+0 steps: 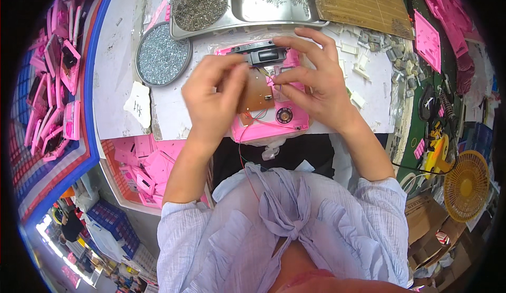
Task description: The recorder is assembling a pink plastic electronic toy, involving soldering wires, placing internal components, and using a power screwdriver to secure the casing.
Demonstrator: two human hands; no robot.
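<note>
Pink plastic casing (242,133) is lying open on the white table (113,106) before me, its brown circuit board (255,98) and 1 round speaker (284,115) showing. My right hand (319,82) is pinching thin wires (270,80) above it; my left hand (215,90) is curling near the black module (268,56), its grip too blurred to tell.

Left grip (216,93) and right grip (316,79) over open pink casing (266,133)
</note>
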